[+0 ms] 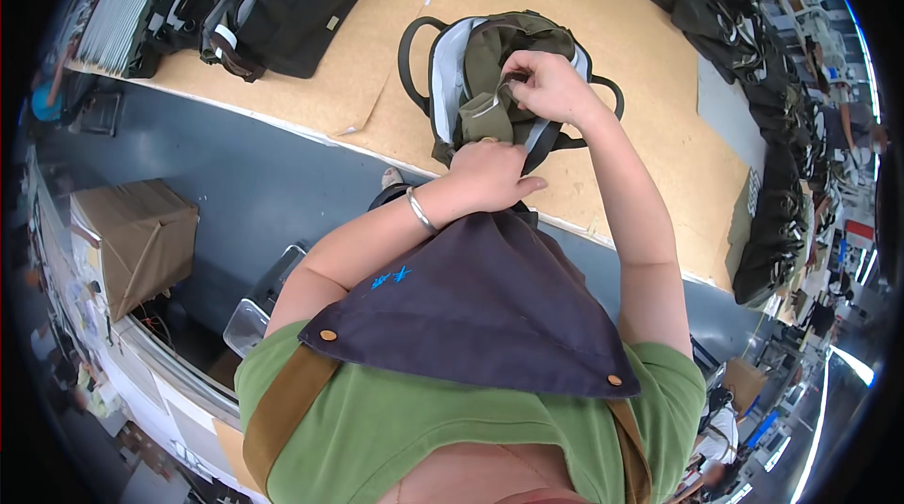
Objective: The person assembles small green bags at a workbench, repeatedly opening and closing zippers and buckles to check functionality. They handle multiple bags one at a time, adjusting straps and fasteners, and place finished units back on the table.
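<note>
A dark bag with pale grey inner sides and two black loop handles lies open on the table before me. Olive lining fabric bulges out of its mouth, with a lining pocket folded up. My right hand is closed in a pinch on the olive lining near the middle of the opening. At the bag's near edge, my left hand curls its fingers over the rim, the thumb pointing right. Its fingertips are partly hidden in the fabric.
Finished-looking black bags stand at the table's far left, beside a stack of pale sheets. More dark bags line the right edge. The tan tabletop ends just before my apron. A brown wrapped box stands left.
</note>
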The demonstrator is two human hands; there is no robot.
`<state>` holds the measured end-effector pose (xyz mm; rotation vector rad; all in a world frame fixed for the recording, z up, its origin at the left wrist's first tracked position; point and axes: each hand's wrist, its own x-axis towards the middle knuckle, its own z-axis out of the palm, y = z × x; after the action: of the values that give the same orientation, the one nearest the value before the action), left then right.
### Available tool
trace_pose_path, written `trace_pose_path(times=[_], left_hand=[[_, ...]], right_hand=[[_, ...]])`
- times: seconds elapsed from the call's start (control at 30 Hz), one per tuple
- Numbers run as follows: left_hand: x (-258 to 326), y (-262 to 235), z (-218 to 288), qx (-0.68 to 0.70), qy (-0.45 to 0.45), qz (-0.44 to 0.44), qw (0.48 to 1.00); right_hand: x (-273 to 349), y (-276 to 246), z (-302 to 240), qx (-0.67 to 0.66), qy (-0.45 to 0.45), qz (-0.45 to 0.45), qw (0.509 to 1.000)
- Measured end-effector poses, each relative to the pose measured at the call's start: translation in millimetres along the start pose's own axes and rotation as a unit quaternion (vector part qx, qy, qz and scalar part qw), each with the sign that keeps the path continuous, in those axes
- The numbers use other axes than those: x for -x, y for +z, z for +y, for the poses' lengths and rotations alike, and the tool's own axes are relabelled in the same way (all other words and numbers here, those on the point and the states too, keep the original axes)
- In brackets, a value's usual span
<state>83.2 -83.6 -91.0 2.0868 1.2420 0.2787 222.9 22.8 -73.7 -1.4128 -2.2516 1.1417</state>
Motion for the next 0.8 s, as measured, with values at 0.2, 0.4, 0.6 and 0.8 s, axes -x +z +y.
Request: trace_pose_path(times=[0.2, 0.4, 0.6, 0.8], left_hand=[[0, -2, 3, 0.153, -0.042, 0.153, 0.975], [18, -1, -14, 0.116, 0.065, 0.187, 0.973], [31, 0, -32, -0.044, 0.083, 0.241, 0.966], [27, -58, -15, 0.013, 0.131, 0.314, 0.940]], right_hand=[[16, -1, 11, 0.059, -0.036, -0.058, 0.996], [24, -7, -2, 0.024, 0.015, -0.137, 0.990], [24, -5, -8, 0.042, -0.040, -0.177, 0.982], [20, -52, -52, -0.058, -0.018, -0.220, 0.974]])
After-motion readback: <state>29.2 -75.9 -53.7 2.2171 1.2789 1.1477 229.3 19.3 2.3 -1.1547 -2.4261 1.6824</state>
